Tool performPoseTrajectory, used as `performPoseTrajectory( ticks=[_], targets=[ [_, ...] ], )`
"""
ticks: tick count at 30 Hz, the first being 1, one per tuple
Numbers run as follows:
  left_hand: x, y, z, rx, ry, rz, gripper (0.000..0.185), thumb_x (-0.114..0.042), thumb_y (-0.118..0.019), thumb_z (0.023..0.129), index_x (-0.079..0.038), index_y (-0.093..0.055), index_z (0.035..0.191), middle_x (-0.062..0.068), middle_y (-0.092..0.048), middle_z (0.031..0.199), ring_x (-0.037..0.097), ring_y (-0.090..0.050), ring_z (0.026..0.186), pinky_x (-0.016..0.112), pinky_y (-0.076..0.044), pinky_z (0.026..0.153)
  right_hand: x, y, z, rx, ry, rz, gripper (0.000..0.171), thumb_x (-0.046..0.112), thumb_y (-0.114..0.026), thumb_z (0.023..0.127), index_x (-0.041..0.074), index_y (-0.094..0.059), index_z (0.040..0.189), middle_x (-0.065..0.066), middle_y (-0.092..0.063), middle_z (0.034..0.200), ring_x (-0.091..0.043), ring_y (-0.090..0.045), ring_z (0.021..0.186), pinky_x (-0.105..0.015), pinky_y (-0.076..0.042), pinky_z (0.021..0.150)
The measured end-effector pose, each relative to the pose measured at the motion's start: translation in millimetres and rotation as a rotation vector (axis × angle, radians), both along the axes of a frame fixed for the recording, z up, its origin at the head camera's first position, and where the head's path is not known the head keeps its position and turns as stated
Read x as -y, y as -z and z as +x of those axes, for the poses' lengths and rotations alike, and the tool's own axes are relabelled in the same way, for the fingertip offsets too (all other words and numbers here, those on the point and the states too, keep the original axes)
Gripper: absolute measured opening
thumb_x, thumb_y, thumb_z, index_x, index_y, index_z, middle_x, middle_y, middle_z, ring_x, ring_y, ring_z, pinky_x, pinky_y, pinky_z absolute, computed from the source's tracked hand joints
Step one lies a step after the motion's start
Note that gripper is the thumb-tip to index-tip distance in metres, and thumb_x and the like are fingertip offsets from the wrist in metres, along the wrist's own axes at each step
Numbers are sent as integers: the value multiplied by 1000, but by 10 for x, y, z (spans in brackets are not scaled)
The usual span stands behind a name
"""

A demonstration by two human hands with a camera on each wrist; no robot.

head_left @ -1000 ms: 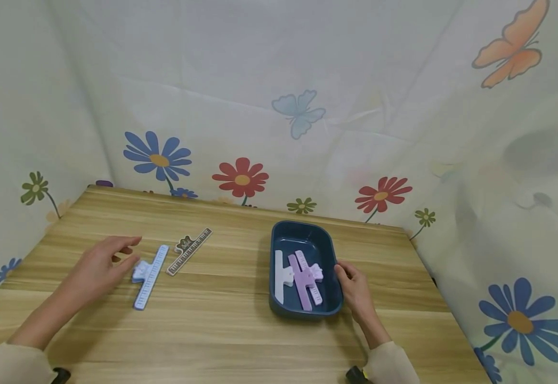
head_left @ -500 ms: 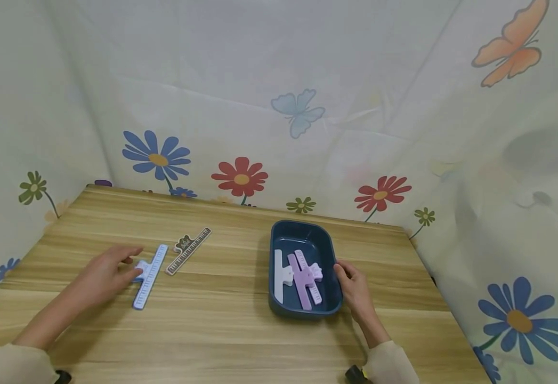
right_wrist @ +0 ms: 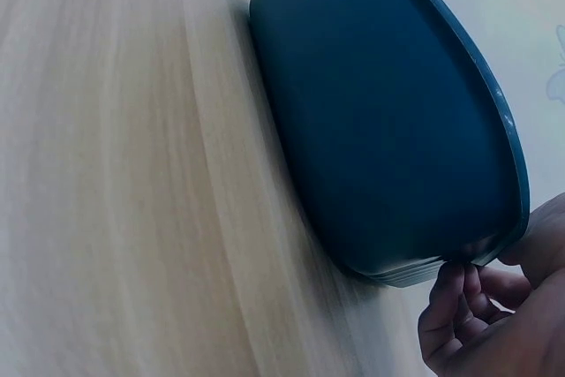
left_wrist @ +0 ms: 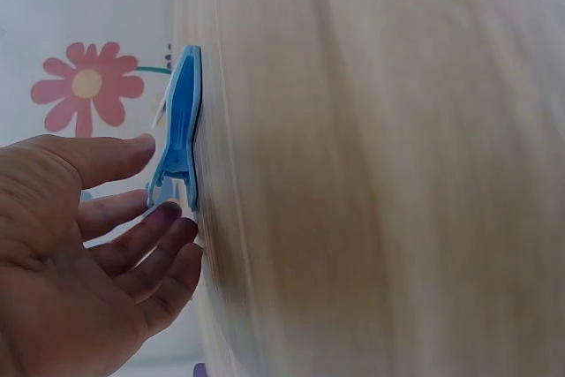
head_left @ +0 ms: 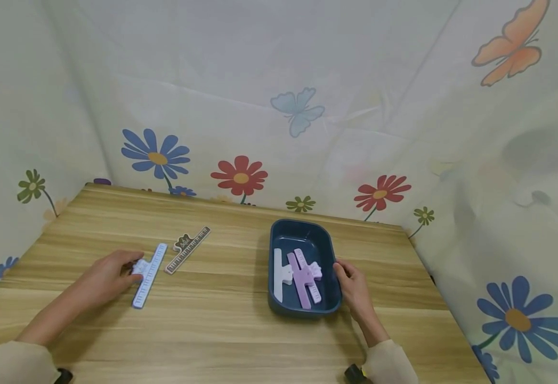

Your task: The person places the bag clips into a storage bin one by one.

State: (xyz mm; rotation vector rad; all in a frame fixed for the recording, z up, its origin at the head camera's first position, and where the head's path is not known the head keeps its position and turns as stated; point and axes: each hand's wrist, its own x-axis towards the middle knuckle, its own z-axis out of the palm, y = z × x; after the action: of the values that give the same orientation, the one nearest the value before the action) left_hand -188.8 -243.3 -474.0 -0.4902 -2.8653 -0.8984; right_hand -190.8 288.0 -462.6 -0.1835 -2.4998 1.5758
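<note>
While the left hand (head_left: 108, 276), fingers loosely parted, surrounds the handle of the light-blue bar clip (head_left: 151, 276), thumb clear and no grip evident, the clip lies toward the left edge of the surface (head_left: 202, 341). Apparently stiff, smooth plastic, it should prove light, best pinched across that handle. To its right, nearer the far edge, lies the brown bar clip (head_left: 187, 251). Toward the right edge, the dark-blue tray (head_left: 300, 237) carries a white clip (head_left: 277, 274) and two purple clips (head_left: 301, 287), its rim pinched by the right hand (head_left: 355, 288).
</note>
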Motion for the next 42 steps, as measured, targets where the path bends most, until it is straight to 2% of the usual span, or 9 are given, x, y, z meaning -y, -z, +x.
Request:
performPoseTrajectory(
  ticks=[6, 13, 21, 24, 32, 38, 42],
  targets=[
    [-6, -1, -10, 55, 3, -33, 52, -7, -77, 90, 18, -57, 132, 40, -58, 129, 59, -54, 119, 68, -44, 97, -6, 7, -12, -26, -15, -6, 34, 16, -58, 107, -9, -66, 129, -25, -69, 121, -22, -64, 100, -20, -51, 80],
    [-35, 13, -22, 39, 0, -71, 51, -4, -77, 90, 18, -57, 131, 40, -59, 127, 58, -55, 118, 68, -45, 97, -16, 11, -2, -31, -28, -13, 35, 15, -57, 107, -11, -65, 130, -26, -68, 124, -27, -63, 106, -20, -50, 81],
    [-56, 30, -23, 38, -4, -90, 50, -2, -77, 89, 20, -57, 130, 40, -58, 127, 57, -55, 119, 68, -45, 97, -22, 27, -4, -94, -30, -7, 33, 15, -58, 106, -11, -67, 124, -24, -71, 114, -15, -64, 93, -19, -51, 77],
    [-52, 29, -23, 38, 1, -91, 50, 0, -77, 88, 20, -57, 130, 40, -58, 127, 57, -55, 119, 68, -44, 98, -25, 33, -8, -96, -32, -4, 33, 15, -58, 106, -11, -67, 124, -23, -71, 113, -15, -64, 93, -19, -51, 77],
    [-51, 25, -29, 49, 2, -76, 49, 0, -78, 87, 19, -59, 128, 40, -59, 125, 57, -56, 117, 68, -45, 96, -24, 16, -7, -20, -30, -19, 34, 15, -56, 108, -10, -65, 130, -26, -68, 124, -27, -64, 105, -22, -52, 82],
    [-29, -4, -38, 109, -14, -38, 52, -5, -79, 87, 17, -59, 129, 39, -60, 125, 54, -58, 116, 67, -47, 95, -22, 23, -12, -29, -22, -6, 33, 14, -57, 107, -9, -66, 129, -26, -69, 122, -24, -65, 102, -20, -51, 81],
    [-11, -27, -40, 143, -25, 11, 54, -9, -79, 89, 16, -57, 131, 34, -65, 118, 45, -64, 107, 61, -53, 89, -20, 18, -22, -32, -15, -3, 32, 14, -57, 107, -8, -67, 127, -25, -69, 121, -23, -64, 101, -19, -51, 81]
  ],
)
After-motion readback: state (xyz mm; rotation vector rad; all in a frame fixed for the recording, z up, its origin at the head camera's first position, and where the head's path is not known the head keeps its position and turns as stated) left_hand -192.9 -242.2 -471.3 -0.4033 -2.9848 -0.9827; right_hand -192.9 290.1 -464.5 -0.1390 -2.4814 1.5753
